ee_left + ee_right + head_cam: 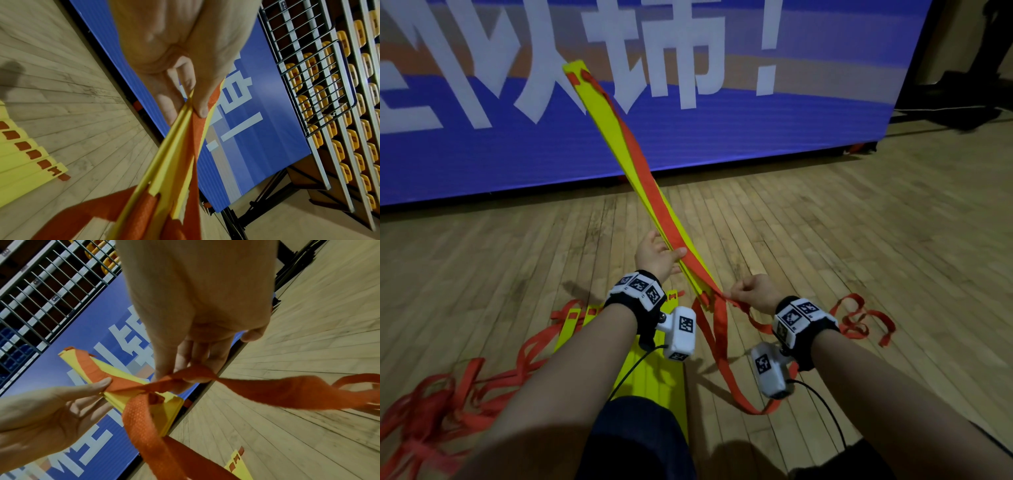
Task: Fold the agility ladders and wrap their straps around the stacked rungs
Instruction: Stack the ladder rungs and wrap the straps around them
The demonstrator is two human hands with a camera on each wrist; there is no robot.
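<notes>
A stack of long yellow rungs slants up and away from me, with an orange strap lying along its top face. My left hand grips the stack near its near end, thumb pressed on the strap and fingers under the yellow rungs. My right hand pinches the strap just past the stack's near end. From there the strap hangs in a loop down to the floor and trails right.
A second ladder's yellow rungs lie fanned on the wooden floor under my left arm, its tangled orange straps spread at the lower left. A large blue banner board stands ahead. Railings and yellow seats rise behind it.
</notes>
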